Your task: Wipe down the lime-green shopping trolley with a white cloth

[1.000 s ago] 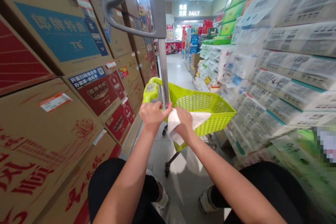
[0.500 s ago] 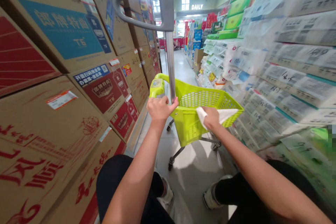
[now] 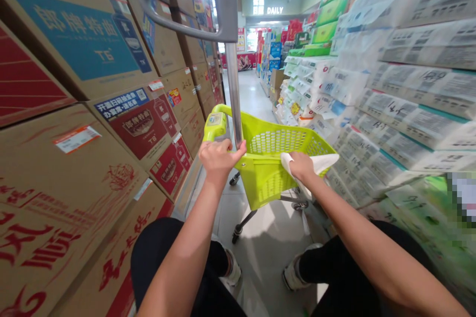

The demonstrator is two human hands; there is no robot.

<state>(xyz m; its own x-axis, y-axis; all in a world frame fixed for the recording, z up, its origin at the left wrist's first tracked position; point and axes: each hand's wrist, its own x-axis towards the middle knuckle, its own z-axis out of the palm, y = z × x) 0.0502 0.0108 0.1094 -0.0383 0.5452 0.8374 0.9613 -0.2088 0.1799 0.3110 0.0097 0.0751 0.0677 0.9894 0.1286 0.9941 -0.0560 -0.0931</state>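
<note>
A lime-green shopping cart basket (image 3: 267, 178) with perforated walls stands tilted in front of me on a wheeled frame. My left hand (image 3: 220, 157) is closed on its near left corner, beside a metal pole (image 3: 233, 89) that rises to a grey handle (image 3: 186, 29). At the near right rim, my right hand (image 3: 302, 164) is closed on a white cloth (image 3: 324, 162), pressing it against the basket's edge. Part of the cloth hangs below the hand. The fingertips of my right hand are partly hidden by the cloth.
Stacked cardboard cartons (image 3: 63, 168) rise close on the left. Wrapped white packs (image 3: 420, 84) are piled on the right. My knees and shoes flank the cart's wheels on the tiled floor (image 3: 243, 84). Blue boxes (image 3: 275, 52) stand farther along the aisle.
The cart, pole and both hands appear slightly farther left, along with the surroundings. My right hand has shifted slightly relative to the basket, with the cloth still in it. The left grip is unchanged.
</note>
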